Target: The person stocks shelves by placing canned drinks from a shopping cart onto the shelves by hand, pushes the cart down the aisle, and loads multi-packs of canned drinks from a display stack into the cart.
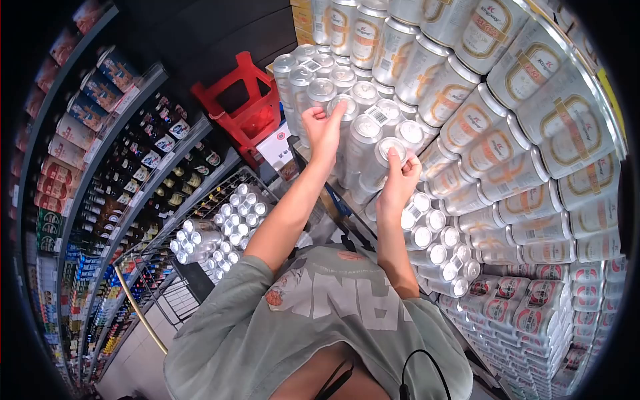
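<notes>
Before me, on a tall stack, stands a shrink-wrapped pack of beer cans, silver lids up. My left hand is at its far left corner, with the thumb on a lid and the fingers curled at the side. My right hand grips the near right corner, its thumb pressed against another lid. Some fingertips are hidden behind the cans. Behind that pack is another upright group of cans. More cans stand beside and below my right forearm.
A wall of silver cans rises on the right, with red-and-silver cans lower down. A wire cart at left holds several can packs. A red plastic stool stands behind. Bottle shelves line the left.
</notes>
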